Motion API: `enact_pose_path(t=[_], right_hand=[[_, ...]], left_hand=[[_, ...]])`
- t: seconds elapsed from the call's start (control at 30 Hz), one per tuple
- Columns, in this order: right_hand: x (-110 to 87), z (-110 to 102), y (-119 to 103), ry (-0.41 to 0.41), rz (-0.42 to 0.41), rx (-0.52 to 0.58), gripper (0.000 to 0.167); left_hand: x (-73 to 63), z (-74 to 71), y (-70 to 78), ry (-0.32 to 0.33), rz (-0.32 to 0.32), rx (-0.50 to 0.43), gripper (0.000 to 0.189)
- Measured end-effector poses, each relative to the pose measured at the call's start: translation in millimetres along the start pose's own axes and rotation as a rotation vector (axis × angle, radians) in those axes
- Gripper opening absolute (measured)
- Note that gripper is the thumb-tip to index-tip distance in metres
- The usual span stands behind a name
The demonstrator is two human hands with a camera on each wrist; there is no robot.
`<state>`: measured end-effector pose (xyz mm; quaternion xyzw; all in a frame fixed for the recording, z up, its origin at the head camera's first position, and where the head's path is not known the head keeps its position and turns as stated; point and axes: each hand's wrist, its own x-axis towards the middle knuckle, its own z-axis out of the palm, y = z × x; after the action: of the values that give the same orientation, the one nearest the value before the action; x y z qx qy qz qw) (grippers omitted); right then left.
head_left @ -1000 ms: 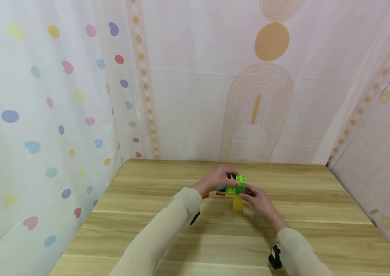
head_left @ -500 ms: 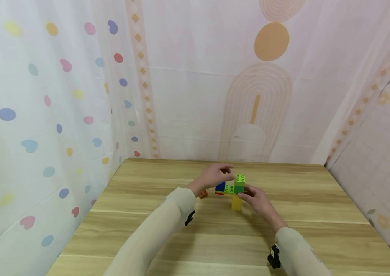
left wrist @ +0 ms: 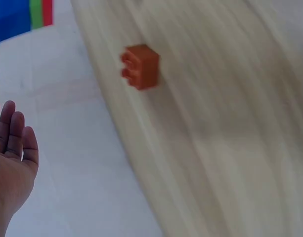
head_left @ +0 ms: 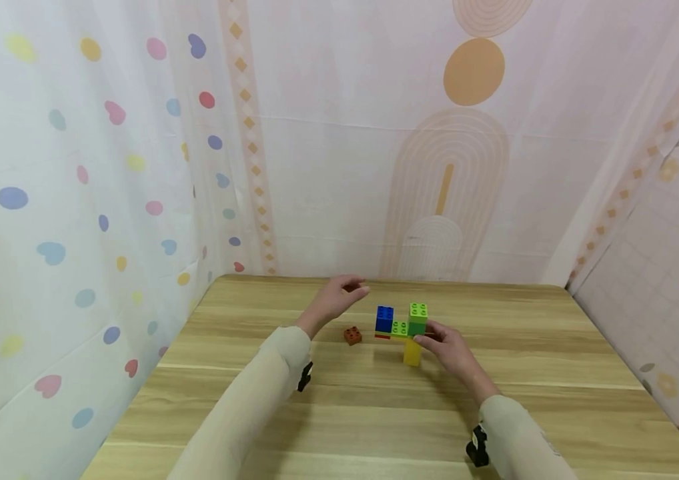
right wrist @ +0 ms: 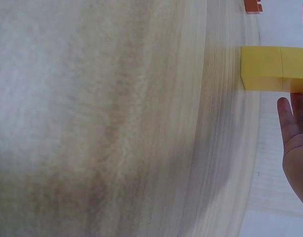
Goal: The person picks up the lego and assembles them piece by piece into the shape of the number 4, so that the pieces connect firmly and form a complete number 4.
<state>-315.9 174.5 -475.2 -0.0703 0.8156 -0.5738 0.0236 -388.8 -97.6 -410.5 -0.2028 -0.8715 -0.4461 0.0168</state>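
A toy brick structure stands on the table. Its yellow column (head_left: pixel 412 354) carries a light green plate (head_left: pixel 399 328). On the plate's right end sit green bricks (head_left: pixel 417 321), on its left end a blue brick (head_left: pixel 384 321), with a thin red piece (head_left: pixel 382 337) below. My right hand (head_left: pixel 449 348) holds the structure from the right, thumb in front and fingers partly hidden behind; its fingers touch the yellow column in the right wrist view. My left hand (head_left: pixel 333 299) hovers empty, fingers relaxed, behind and left of a loose reddish-brown brick (head_left: pixel 352 335).
The wooden table (head_left: pixel 339 427) reaches to a patterned curtain (head_left: pixel 327 167) at the back. Another curtain with coloured dots (head_left: pixel 75 220) hangs along the left side.
My left hand has let go of the green bricks on top and moved left, uncovering the blue brick and the loose reddish-brown brick. The right hand has stayed at the structure.
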Motion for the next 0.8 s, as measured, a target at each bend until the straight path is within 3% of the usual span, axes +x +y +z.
enact_pose_path(t=[0.13, 0.37, 0.6, 0.8], right_hand=[[0.0, 0.2, 0.1, 0.001, 0.005, 0.007, 0.047], [-1.6, -0.7, -1.9, -0.004, 0.01, 0.018, 0.048], [-2.1, -1.2, -3.3, -0.01, 0.009, 0.015, 0.048], [-2.0, -0.8, -2.6, -0.013, 0.009, 0.011, 0.049]], left_hand=[[-7.2, -2.2, -13.5, 0.035, -0.037, -0.008, 0.044], [-17.0, 0.3, -30.8, 0.078, -0.113, -0.103, 0.046], [-28.6, 16.0, -43.8, 0.066, -0.237, -0.196, 0.051], [-39.6, 29.2, -52.3, 0.088, -0.28, -0.174, 0.049]])
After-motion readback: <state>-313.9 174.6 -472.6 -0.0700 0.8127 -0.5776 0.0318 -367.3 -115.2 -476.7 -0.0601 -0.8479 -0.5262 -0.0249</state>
